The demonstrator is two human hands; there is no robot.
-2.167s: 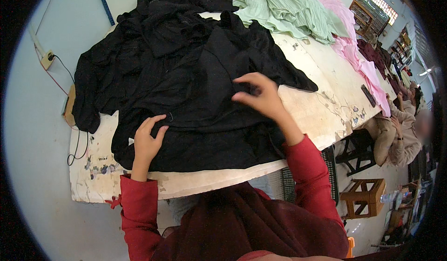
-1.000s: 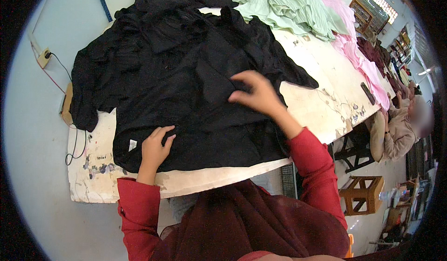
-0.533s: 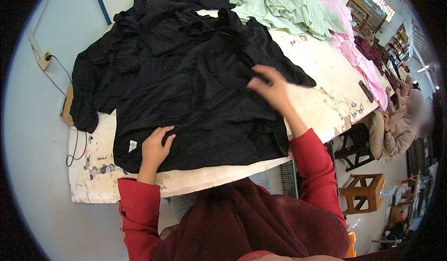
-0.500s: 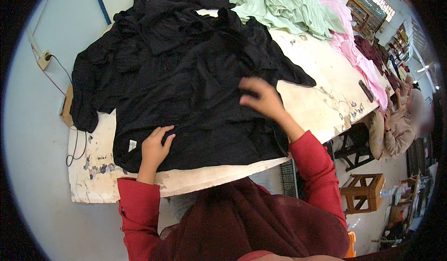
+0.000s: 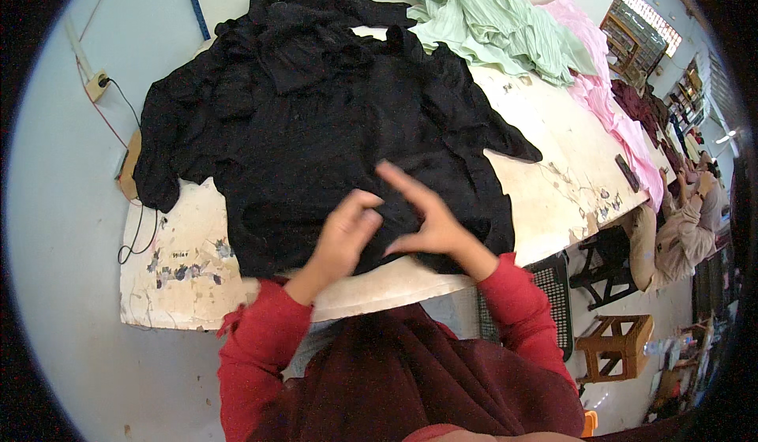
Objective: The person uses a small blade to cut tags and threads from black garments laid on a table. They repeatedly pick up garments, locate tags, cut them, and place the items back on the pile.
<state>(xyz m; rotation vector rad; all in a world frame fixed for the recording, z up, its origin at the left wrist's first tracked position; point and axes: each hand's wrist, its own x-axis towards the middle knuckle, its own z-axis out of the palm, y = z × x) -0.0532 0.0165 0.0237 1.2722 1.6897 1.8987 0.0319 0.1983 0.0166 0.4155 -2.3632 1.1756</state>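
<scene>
A black long-sleeved garment (image 5: 316,126) lies spread and wrinkled over the pale table (image 5: 553,181), its lower edge toward me. Both hands are at the garment's lower middle, close to each other. My left hand (image 5: 345,233) has its fingers loosely bent and slightly blurred, with nothing visible in them. Just right of it, my right hand (image 5: 433,225) is open, thumb and fingers spread wide over the black cloth. Whether either palm touches the fabric is hard to tell.
Pale green pleated cloth (image 5: 497,28) and pink cloth (image 5: 604,110) lie at the far right. A small dark object (image 5: 627,173) rests near the table's right edge. A wall socket (image 5: 98,85) with a cable is left. A brown stool (image 5: 614,347) and a seated person (image 5: 687,229) are right.
My left hand has moved right from the garment's lower left, and my right hand has come down and inward. The lower left hem has shifted; its white label no longer shows.
</scene>
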